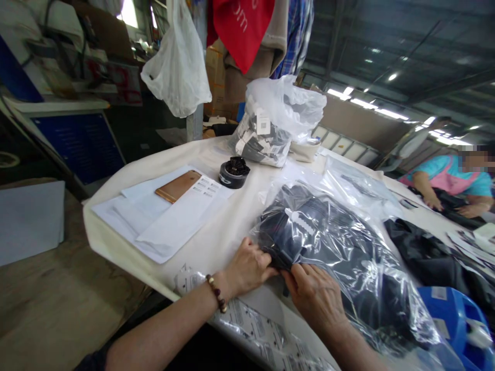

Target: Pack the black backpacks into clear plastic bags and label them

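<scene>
A large clear plastic bag (348, 257) with a folded black garment (328, 226) inside lies across the table in front of me. My left hand (247, 268) has its fingers curled on the bag's near left edge. Close beside it, my right hand (317, 293) pinches the same edge, thumb towards the left hand. The fingertips of both hands are partly hidden by the plastic. A printed clear plastic strip (263, 330) lies under my forearms along the table's front edge.
White papers (170, 221), a gold phone (178, 186) and a black tape roll (234, 174) lie to the left. Behind stands a filled plastic bag (266, 129). A blue plastic container (448, 314) and black cloth (436, 257) are right. A co-worker (448, 180) handles dark fabric beyond.
</scene>
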The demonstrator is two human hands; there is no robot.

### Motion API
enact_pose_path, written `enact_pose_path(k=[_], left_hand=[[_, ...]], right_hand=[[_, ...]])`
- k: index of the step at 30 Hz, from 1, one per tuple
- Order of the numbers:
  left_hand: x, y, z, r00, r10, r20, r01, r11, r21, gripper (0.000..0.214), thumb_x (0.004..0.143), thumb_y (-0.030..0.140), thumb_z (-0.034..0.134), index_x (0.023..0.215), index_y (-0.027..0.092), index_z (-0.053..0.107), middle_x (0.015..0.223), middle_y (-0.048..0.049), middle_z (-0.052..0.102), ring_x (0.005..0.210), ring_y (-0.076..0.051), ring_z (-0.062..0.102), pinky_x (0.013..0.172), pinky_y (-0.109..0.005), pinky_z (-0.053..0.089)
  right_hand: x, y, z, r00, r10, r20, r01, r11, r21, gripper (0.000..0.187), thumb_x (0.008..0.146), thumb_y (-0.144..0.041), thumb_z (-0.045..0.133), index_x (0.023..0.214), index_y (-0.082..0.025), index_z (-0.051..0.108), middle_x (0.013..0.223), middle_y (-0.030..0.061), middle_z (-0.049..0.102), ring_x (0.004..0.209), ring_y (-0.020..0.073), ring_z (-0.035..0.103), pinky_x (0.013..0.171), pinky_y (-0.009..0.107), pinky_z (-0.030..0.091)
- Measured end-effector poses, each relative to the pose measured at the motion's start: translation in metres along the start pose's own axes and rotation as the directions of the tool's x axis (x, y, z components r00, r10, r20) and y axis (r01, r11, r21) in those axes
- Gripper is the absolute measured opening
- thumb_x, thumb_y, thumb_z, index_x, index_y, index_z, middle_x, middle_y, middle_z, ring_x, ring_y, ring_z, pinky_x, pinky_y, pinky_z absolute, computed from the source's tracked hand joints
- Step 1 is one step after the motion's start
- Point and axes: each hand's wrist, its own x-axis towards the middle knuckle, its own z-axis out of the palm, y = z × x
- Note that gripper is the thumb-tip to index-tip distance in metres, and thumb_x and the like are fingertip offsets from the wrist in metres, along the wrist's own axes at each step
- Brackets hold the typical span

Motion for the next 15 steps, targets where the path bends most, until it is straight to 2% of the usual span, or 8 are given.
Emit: enact_pose_path(k=[3,6,8,10,12,15], left_hand=[[-0.001,0.001,0.010,0.994,0.031,-0.102,-0.030,0.999,0.011,0.022,0.080,0.029,0.068,0.064,0.018,0.059,0.065,-0.0002,0.066,0.066,-0.018,0.058,0.070,-0.036,0.032],[-0.003,-0.005,0.023,0.944,0.121,-0.307,-0.115,0.993,0.038,0.022,0.072,0.019,0.074,0.060,0.019,0.055,0.060,0.0042,0.062,0.060,-0.017,0.055,0.067,-0.033,0.030],[-0.002,-0.012,0.030,0.897,0.209,-0.390,-0.191,0.978,0.084,0.022,0.075,0.015,0.068,0.060,0.020,0.053,0.057,0.0056,0.058,0.055,-0.016,0.052,0.065,-0.032,0.029],[-0.001,-0.017,0.034,0.853,0.298,-0.427,-0.266,0.955,0.135,0.021,0.082,0.015,0.058,0.063,0.020,0.051,0.056,0.0068,0.056,0.053,-0.015,0.051,0.065,-0.032,0.028],[0.000,-0.020,0.033,0.821,0.363,-0.440,-0.313,0.932,0.185,0.022,0.088,0.018,0.048,0.066,0.021,0.050,0.057,0.0078,0.056,0.054,-0.013,0.052,0.066,-0.031,0.029],[0.005,-0.017,0.023,0.754,0.439,-0.490,-0.349,0.898,0.268,0.031,0.094,0.021,0.035,0.066,0.022,0.049,0.054,0.0092,0.054,0.050,-0.011,0.052,0.064,-0.030,0.029]], right_hand=[[-0.004,-0.002,-0.001,0.996,0.077,0.054,-0.079,0.996,0.047,0.023,0.086,-0.019,0.048,0.063,-0.022,0.051,0.059,0.0002,0.056,0.056,0.0171,0.054,0.058,0.029,0.030],[-0.002,-0.003,-0.003,0.957,0.198,0.211,-0.222,0.970,0.097,0.011,0.078,-0.013,0.054,0.071,-0.021,0.055,0.066,-0.0003,0.062,0.063,0.0179,0.060,0.060,0.029,0.035],[0.005,-0.003,-0.008,0.871,0.287,0.399,-0.350,0.932,0.096,0.009,0.077,-0.012,0.053,0.078,-0.019,0.059,0.074,0.0020,0.066,0.071,0.0199,0.064,0.062,0.028,0.038],[0.014,-0.003,-0.015,0.742,0.350,0.572,-0.469,0.881,0.069,0.014,0.079,-0.014,0.052,0.087,-0.017,0.062,0.084,0.0067,0.069,0.081,0.0234,0.066,0.066,0.030,0.042],[0.023,-0.004,-0.022,0.639,0.383,0.667,-0.548,0.836,0.044,0.020,0.081,-0.016,0.049,0.095,-0.015,0.064,0.093,0.0116,0.069,0.089,0.0269,0.066,0.072,0.033,0.046],[0.031,-0.004,-0.029,0.572,0.406,0.713,-0.607,0.794,0.034,0.026,0.081,-0.016,0.049,0.102,-0.012,0.064,0.096,0.0155,0.069,0.094,0.0305,0.064,0.079,0.038,0.048]])
